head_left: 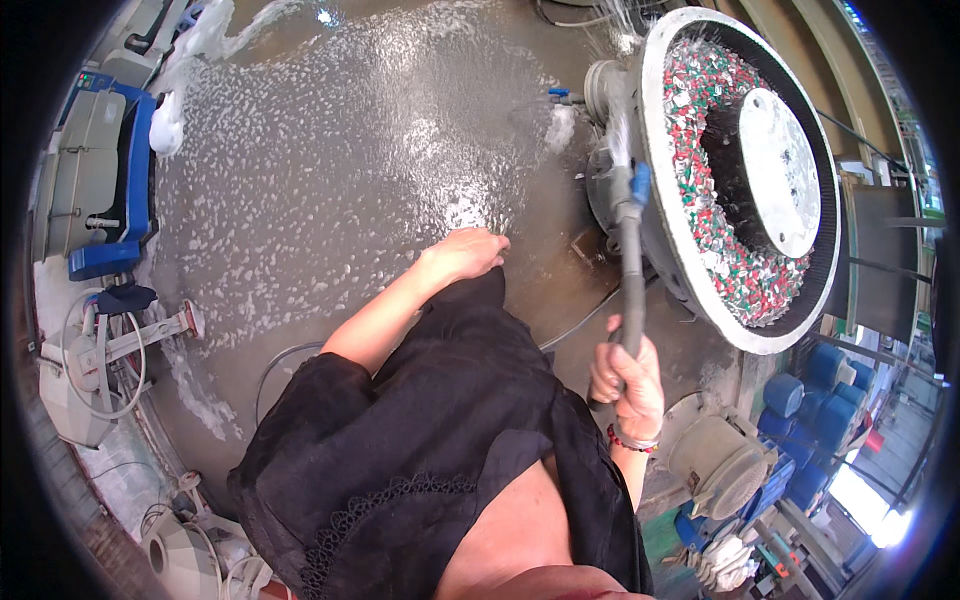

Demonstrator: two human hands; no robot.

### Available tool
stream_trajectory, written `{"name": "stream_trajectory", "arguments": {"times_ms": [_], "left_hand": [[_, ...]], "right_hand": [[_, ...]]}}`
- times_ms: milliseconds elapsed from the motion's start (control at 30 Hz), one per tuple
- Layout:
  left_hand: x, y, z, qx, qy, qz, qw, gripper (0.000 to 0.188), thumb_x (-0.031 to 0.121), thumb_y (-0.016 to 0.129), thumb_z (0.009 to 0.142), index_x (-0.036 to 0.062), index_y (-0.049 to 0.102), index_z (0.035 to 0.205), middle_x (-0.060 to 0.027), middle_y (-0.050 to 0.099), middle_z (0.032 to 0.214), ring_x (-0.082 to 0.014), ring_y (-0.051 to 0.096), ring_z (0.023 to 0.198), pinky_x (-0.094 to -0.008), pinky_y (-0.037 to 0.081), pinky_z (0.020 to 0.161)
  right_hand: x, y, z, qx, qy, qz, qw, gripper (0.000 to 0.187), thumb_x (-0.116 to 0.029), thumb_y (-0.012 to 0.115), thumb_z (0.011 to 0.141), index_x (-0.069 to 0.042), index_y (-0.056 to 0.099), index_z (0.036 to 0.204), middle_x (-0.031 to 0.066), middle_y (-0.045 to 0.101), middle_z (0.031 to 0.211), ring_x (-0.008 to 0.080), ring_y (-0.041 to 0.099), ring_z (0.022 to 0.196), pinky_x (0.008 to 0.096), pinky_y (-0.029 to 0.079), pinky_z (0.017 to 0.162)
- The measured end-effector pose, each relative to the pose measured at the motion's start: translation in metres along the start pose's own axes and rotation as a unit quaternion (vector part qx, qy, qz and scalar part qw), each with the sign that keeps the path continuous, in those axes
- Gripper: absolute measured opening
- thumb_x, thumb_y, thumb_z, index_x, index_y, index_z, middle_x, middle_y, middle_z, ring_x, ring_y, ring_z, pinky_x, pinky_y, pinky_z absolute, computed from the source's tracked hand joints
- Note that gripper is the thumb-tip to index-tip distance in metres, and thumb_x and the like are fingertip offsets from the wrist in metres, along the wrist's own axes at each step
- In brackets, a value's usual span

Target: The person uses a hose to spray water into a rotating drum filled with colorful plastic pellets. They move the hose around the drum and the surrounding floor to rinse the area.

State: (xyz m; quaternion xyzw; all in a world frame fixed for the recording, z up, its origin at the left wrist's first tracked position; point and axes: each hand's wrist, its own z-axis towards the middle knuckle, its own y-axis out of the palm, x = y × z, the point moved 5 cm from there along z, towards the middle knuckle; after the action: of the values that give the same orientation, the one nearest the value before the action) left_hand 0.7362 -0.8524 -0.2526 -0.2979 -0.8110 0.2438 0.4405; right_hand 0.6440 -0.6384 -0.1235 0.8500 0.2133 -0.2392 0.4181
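My right hand is wrapped around a grey hose with a blue valve lever near its far end. Water shoots from the hose, away from me, along the side of a big round tumbling bowl. Small red, green and white pieces fill the bowl's ring-shaped trough, around a pale centre hub. Out in front of my body, my left hand has its fingers curled at the edge of my black garment, seeming to grip the cloth; its fingertips are partly hidden.
Foamy water covers the grey floor. Along the left stand a blue-and-grey machine and a pale machine with a looped hose. A motor-like drum and blue barrels are at the lower right. Another hose trails behind my left arm.
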Motion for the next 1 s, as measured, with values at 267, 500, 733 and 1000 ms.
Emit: {"name": "stream_trajectory", "arguments": {"times_ms": [267,500,733,1000], "left_hand": [[-0.073,0.045,-0.048,0.002,-0.106,-0.058,0.993,0.035,0.024,0.055,0.087,0.0096,0.054,0.118,-0.0183,0.064,0.090,-0.0366,0.059,0.091,-0.0447,0.045,0.083],[-0.158,0.076,-0.146,0.110,-0.208,-0.191,0.953,0.029,0.026,0.049,0.089,0.0157,0.056,0.116,-0.0097,0.067,0.093,-0.0283,0.062,0.090,-0.0404,0.045,0.081],[-0.208,0.078,-0.247,0.085,-0.314,-0.188,0.927,0.032,0.023,0.053,0.088,0.0112,0.054,0.118,-0.0161,0.064,0.087,-0.0344,0.060,0.088,-0.0439,0.046,0.079],[-0.234,0.076,-0.330,0.140,-0.340,-0.293,0.883,0.037,0.024,0.054,0.088,0.0068,0.052,0.120,-0.0198,0.064,0.094,-0.0365,0.057,0.097,-0.0441,0.045,0.083]], "right_hand": [[0.091,-0.049,0.104,0.120,0.146,-0.047,0.981,0.015,-0.017,0.058,0.088,-0.012,0.043,0.091,-0.0021,0.038,0.057,0.0083,0.033,0.042,0.0244,0.026,0.037],[0.131,-0.071,0.185,0.129,0.166,-0.158,0.965,0.019,-0.013,0.061,0.085,-0.013,0.042,0.086,-0.0069,0.034,0.053,0.0041,0.029,0.039,0.0219,0.023,0.035],[0.202,0.016,0.191,0.074,0.226,-0.182,0.954,0.026,-0.019,0.053,0.092,-0.013,0.038,0.071,-0.0051,0.032,0.052,0.0061,0.028,0.040,0.0226,0.026,0.036],[0.290,0.158,0.219,-0.112,0.382,-0.223,0.890,0.015,-0.019,0.053,0.092,-0.012,0.044,0.083,-0.0046,0.034,0.054,0.0054,0.031,0.041,0.0210,0.025,0.036]]}}
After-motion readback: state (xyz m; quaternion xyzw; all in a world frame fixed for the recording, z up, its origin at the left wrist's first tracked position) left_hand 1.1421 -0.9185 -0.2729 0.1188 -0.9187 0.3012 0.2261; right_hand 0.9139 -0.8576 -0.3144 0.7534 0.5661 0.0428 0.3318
